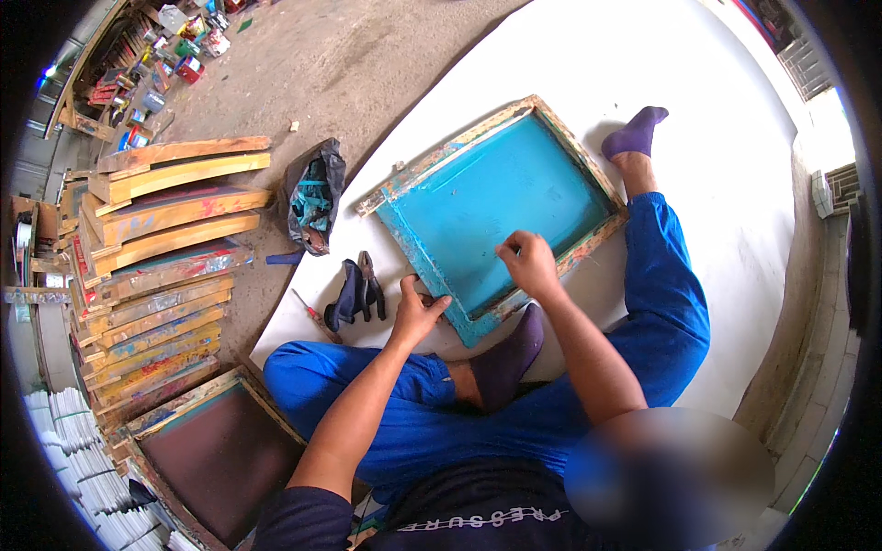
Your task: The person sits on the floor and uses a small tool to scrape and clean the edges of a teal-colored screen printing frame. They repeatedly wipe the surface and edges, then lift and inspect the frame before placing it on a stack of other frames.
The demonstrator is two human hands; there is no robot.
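A wooden screen-printing frame with turquoise mesh lies on the white sheet between my legs, its wood flaked and stained with paint. My left hand grips the frame's near left edge, the thumb on top and the fingers at the outer side. Over the mesh near its close edge, my right hand is closed in a pinch; whatever may be between its fingertips is hidden. Beside my left hand lie a tool like pliers with dark handles and a dark blue object. A thin red-handled tool rests left of them.
A black plastic bag with turquoise scraps stands left of the frame. Several wooden frames are stacked at the left, and a brown-meshed frame leans nearer me. Paint cans crowd the far left. My socked feet flank the turquoise frame.
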